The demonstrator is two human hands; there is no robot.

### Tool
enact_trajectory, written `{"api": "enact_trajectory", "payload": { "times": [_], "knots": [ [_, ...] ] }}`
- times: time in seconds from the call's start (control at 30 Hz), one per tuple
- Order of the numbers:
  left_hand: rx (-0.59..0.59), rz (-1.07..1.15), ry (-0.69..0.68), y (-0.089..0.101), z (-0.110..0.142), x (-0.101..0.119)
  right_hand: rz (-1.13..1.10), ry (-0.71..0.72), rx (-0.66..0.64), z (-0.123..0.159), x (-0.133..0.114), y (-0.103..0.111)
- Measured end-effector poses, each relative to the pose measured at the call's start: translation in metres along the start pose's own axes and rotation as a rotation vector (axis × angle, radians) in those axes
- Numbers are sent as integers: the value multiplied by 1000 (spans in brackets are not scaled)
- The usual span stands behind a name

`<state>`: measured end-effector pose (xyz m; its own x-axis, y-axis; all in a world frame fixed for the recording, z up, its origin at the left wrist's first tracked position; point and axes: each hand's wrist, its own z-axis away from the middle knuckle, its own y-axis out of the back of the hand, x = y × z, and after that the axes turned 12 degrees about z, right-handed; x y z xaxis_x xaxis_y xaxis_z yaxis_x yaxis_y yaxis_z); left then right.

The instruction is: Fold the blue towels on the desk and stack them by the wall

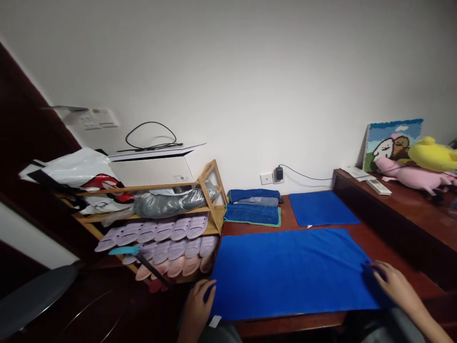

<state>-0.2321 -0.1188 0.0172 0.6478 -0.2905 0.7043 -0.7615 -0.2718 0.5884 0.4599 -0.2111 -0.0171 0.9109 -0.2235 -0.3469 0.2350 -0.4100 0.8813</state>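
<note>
A large blue towel (289, 276) lies spread flat on the brown wooden tabletop, with soft creases toward its right side. At its left edge is my left hand (198, 305), thumb and fingers closed on the border. My right hand (394, 286) pinches the opposite edge, where a dark shadow falls on the cloth. A white tag (214, 321) sticks out at the near left corner. Behind it lies a smaller folded blue towel (323, 208). Folded dark-blue towels (253, 214), one with green trim, lie at the back left.
On the left stands a wooden rack (214, 190) with rows of lilac slippers (164, 228) and a white box (153, 169). A raised ledge (410, 209) on the right holds a remote control (378, 186), a pink plush toy (410, 176) and a picture (392, 143). A charger (279, 173) is plugged into the wall.
</note>
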Motion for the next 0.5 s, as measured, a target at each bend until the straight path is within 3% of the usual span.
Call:
{"api": "enact_trajectory", "payload": {
  "times": [0.13, 0.23, 0.33, 0.5],
  "knots": [
    [-105, -74, -131, -36, -59, 20, 76, 120, -81, -43, -94, -25],
    [-216, -206, -178, -65, -101, 27, 174, 144, -223, -68, -137, -50],
    [-317, -362, -126, -85, -124, 15, 253, 80, -334, -81, -135, -70],
    [-337, -468, -55, -98, -125, -15, 282, 27, -313, -87, -103, -81]
  ]
}}
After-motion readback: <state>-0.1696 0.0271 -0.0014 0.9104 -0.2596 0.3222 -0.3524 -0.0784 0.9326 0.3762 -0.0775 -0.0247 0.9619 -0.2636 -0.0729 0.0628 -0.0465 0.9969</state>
